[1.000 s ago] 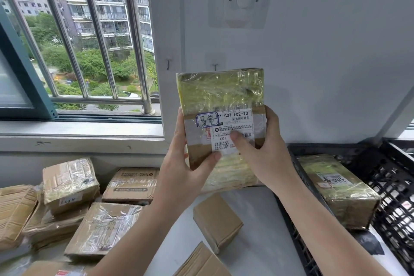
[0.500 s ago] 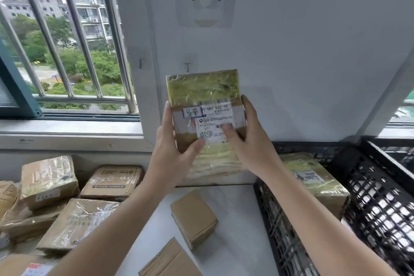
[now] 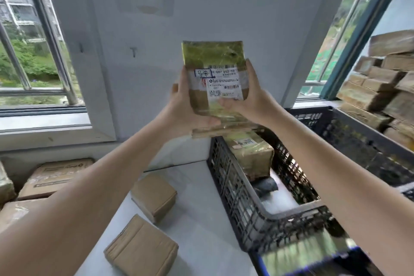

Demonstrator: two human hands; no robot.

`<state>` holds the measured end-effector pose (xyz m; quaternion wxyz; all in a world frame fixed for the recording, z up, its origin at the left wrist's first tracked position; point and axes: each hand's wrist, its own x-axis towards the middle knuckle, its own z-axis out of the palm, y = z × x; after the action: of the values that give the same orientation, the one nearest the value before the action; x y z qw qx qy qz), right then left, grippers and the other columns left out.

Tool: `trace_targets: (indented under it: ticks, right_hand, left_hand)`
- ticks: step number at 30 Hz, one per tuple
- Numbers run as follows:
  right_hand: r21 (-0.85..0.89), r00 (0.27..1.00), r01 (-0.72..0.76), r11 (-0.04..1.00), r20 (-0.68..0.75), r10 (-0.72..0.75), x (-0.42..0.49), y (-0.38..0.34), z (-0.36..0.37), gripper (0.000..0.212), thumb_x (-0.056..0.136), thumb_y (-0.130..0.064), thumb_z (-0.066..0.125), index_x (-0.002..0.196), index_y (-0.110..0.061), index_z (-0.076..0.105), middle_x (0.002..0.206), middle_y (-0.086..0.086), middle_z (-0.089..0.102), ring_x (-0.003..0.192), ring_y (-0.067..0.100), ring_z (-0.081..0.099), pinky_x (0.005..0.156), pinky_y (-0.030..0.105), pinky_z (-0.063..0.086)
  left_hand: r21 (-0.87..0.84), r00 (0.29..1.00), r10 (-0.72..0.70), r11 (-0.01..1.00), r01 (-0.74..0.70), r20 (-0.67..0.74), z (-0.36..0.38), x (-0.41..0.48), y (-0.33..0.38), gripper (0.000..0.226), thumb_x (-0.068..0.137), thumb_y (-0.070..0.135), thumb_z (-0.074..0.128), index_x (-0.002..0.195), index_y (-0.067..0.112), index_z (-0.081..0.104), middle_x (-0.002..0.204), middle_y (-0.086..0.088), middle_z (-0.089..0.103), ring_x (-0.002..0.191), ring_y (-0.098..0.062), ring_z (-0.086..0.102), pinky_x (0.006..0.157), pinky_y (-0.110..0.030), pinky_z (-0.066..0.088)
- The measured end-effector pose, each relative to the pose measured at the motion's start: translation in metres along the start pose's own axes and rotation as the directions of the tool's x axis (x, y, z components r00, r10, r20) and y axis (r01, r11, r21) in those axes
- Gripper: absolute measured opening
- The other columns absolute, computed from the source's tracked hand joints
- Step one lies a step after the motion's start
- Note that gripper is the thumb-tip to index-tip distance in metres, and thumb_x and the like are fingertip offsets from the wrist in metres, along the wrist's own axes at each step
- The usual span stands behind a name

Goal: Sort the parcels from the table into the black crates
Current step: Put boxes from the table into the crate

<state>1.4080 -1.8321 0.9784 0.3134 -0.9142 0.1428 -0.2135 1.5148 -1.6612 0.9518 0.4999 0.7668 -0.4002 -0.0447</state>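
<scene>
Hands, the left hand and the right hand, are gripping opposite edges of a tape-wrapped parcel, holding it upright, label facing the camera, above the near black crate beside the white table.

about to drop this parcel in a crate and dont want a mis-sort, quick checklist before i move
1. Grip: left hand and right hand both hold the parcel: ok.
2. Label faces the camera: ok.
3. Which crate the label calls for: cannot tell.
4. Room in the near crate beside the green box: ok.
5. Way down into that crate looks free: ok.
</scene>
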Motion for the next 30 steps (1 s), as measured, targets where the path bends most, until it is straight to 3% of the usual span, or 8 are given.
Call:
trace_targets:
  ticks: [2, 7, 9, 11, 15, 19, 24, 30]
  right_hand:
    - [-0.070, 0.998, -0.059, 0.996, 0.022, 0.061, -0.010, 0.011, -0.025, 0.135, 0.055, -0.078, 0.066, 0.155, -0.035, -0.013, 0.137, -0.006, 0.060, 0.103, 0.008, 0.055, 0.089, 0.029, 0.045]
    - [-0.157, 0.975, -0.204, 0.966, 0.056, 0.215, -0.030, 0.053, -0.094, 0.127, 0.057, -0.070, 0.069, 0.157, -0.036, -0.002, 0.115, -0.016, 0.058, 0.089, 0.006, 0.054, 0.077, 0.025, 0.046]
    - [-0.179, 0.966, -0.234, 0.956, 0.067, 0.249, -0.032, 0.072, -0.118, 0.121, 0.055, -0.069, 0.067, 0.155, -0.038, 0.008, 0.102, -0.018, 0.052, 0.078, -0.001, 0.053, 0.066, 0.023, 0.048]
    - [-0.196, 0.953, -0.267, 0.944, 0.094, 0.289, -0.031, 0.095, -0.140, 0.117, 0.056, -0.068, 0.067, 0.154, -0.038, 0.011, 0.097, -0.019, 0.051, 0.077, 0.002, 0.056, 0.061, 0.024, 0.048]
    - [-0.188, 0.929, -0.315, 0.930, 0.141, 0.343, -0.022, 0.161, -0.173, 0.104, 0.068, -0.058, 0.075, 0.152, -0.031, 0.020, 0.110, -0.008, 0.060, 0.080, 0.005, 0.059, 0.054, 0.020, 0.049]
    - [-0.280, 0.909, -0.297, 0.913, 0.209, 0.360, -0.004, 0.237, -0.182, 0.094, 0.072, -0.065, 0.071, 0.144, -0.018, 0.033, 0.104, -0.007, 0.058, 0.082, 0.004, 0.055, 0.059, 0.021, 0.043]
    - [-0.299, 0.904, -0.272, 0.915, 0.246, 0.350, 0.023, 0.311, -0.152, 0.090, 0.082, -0.064, 0.066, 0.144, -0.008, 0.033, 0.138, 0.011, 0.054, 0.105, 0.021, 0.055, 0.083, 0.030, 0.045]
    - [-0.442, 0.923, -0.040, 0.896, 0.327, 0.202, 0.037, 0.349, -0.117, 0.080, 0.093, -0.063, 0.048, 0.143, -0.001, 0.039, 0.147, 0.022, 0.037, 0.136, 0.036, 0.037, 0.105, 0.045, 0.043]
  left_hand:
    - [-0.012, 0.998, -0.019, 1.000, 0.020, 0.064, 0.019, 0.005, 0.016, 0.146, 0.052, 0.033, 0.096, 0.155, 0.037, -0.007, 0.132, -0.002, 0.038, 0.124, -0.022, 0.041, 0.105, -0.039, 0.039]
    - [-0.071, 0.966, 0.048, 0.997, -0.030, 0.256, 0.080, 0.019, 0.055, 0.118, 0.056, 0.035, 0.095, 0.147, 0.025, 0.020, 0.129, 0.007, 0.054, 0.117, -0.013, 0.056, 0.106, -0.038, 0.046]
    - [-0.087, 0.955, 0.046, 0.996, -0.021, 0.295, 0.111, 0.027, 0.068, 0.115, 0.058, 0.038, 0.094, 0.145, 0.025, 0.021, 0.119, 0.019, 0.054, 0.107, -0.002, 0.056, 0.091, -0.025, 0.050]
    - [-0.060, 0.944, 0.004, 0.998, 0.016, 0.329, 0.144, 0.036, 0.079, 0.123, 0.057, 0.046, 0.093, 0.149, 0.027, 0.013, 0.123, 0.015, 0.054, 0.106, -0.007, 0.056, 0.076, -0.017, 0.043]
    - [-0.045, 0.934, -0.085, 0.993, 0.107, 0.348, 0.214, 0.058, 0.091, 0.129, 0.058, 0.048, 0.092, 0.154, 0.027, 0.007, 0.142, 0.003, 0.049, 0.126, -0.019, 0.049, 0.089, -0.024, 0.038]
    - [0.044, 0.912, -0.228, 0.973, 0.227, 0.341, 0.277, 0.080, 0.091, 0.127, 0.060, 0.051, 0.090, 0.155, 0.020, 0.012, 0.145, 0.003, 0.046, 0.124, -0.015, 0.048, 0.093, -0.023, 0.042]
    - [0.249, 0.868, -0.391, 0.913, 0.323, 0.305, 0.328, 0.096, 0.074, 0.140, 0.061, 0.056, 0.087, 0.158, 0.016, -0.006, 0.161, -0.006, 0.022, 0.145, -0.024, 0.029, 0.116, -0.036, 0.031]
    - [0.425, 0.862, -0.465, 0.834, 0.351, 0.200, 0.373, 0.107, 0.045, 0.130, 0.066, 0.064, 0.080, 0.158, 0.017, 0.002, 0.156, -0.006, 0.021, 0.143, -0.026, 0.029, 0.109, -0.040, 0.036]
